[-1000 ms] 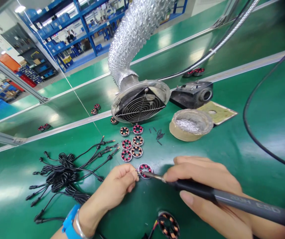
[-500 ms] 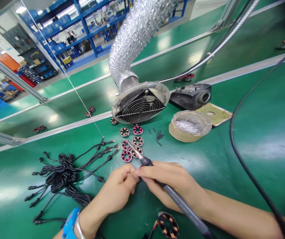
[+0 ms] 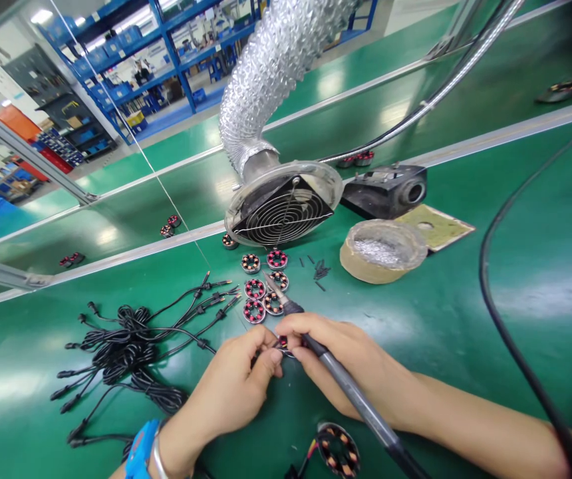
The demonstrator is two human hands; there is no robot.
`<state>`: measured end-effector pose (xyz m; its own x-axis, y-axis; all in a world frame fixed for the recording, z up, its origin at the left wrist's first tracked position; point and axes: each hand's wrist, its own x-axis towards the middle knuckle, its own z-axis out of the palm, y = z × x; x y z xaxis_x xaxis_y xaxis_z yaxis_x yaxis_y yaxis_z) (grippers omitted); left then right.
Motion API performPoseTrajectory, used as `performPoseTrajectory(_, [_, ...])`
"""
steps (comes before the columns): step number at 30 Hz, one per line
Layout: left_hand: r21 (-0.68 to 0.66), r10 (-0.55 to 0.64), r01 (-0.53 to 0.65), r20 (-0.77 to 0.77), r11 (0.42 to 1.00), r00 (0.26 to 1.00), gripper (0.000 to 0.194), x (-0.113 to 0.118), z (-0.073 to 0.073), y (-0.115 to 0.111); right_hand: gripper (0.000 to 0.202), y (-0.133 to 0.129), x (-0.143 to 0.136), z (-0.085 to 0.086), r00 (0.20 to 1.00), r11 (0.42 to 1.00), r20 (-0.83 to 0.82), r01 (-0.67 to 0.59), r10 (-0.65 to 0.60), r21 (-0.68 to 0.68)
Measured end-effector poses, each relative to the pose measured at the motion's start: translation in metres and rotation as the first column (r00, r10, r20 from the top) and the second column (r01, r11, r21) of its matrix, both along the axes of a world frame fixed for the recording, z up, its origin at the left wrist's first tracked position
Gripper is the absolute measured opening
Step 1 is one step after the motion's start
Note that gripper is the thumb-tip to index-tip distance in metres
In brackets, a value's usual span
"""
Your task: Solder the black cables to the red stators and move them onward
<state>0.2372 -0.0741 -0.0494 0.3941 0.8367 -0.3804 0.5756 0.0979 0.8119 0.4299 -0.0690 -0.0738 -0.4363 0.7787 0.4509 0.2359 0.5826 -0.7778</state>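
My left hand is closed, its thumb and fingers pinching a small ring-shaped motor stator that is mostly hidden. In my right hand lies a soldering iron, its tip pointing up and away over several finished-looking rings; the right thumb and fingertips also touch the held stator. Beyond the hands, a cluster of stators with red or copper windings rests on the green table. Nearer to me, a larger-looking stator with coloured wires lies below the right hand.
A bundle of black cables lies at left. Behind the stators are a fume extractor fan with a silver duct, black tube pieces, a round tub, and a black iron stand. A black cord arcs at right.
The fingers of both hands have shifted slightly apart, so more of the held stator shows. The soldering iron's tip has moved a little up and to the right.
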Motion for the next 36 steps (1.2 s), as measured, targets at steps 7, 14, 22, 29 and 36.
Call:
performPoseTrajectory(7, [-0.145, 0.075, -0.058, 0.119, 0.988, 0.990, 0.026, 0.003, -0.006, 0.006, 0.027, 0.003, 0.000, -0.004, 0.999, 0.999, -0.033, -0.032, 0.034, 0.040])
performPoseTrajectory(14, [-0.208, 0.151, -0.126, 0.113, 0.970, 0.982, 0.027, 0.005, -0.005, 0.007, 0.041, -0.005, 0.027, 0.010, 0.998, 0.986, -0.024, 0.059, -0.056, 0.157])
performPoseTrajectory(22, [-0.224, 0.179, -0.154, 0.095, 0.962, 0.979, 0.026, 0.004, -0.007, 0.008, 0.029, -0.024, 0.036, 0.025, 0.992, 0.995, -0.080, 0.095, -0.094, 0.018])
performPoseTrajectory(29, [-0.218, 0.173, -0.148, 0.097, 0.965, 0.980, 0.026, 0.004, -0.007, 0.007, 0.026, -0.021, 0.034, 0.021, 0.992, 0.998, -0.108, 0.062, -0.059, 0.021])
performPoseTrajectory(36, [-0.223, 0.170, -0.144, 0.100, 0.964, 0.980, 0.026, 0.003, -0.008, 0.005, 0.023, -0.021, 0.030, 0.020, 0.992, 0.999, -0.120, 0.043, -0.040, 0.023])
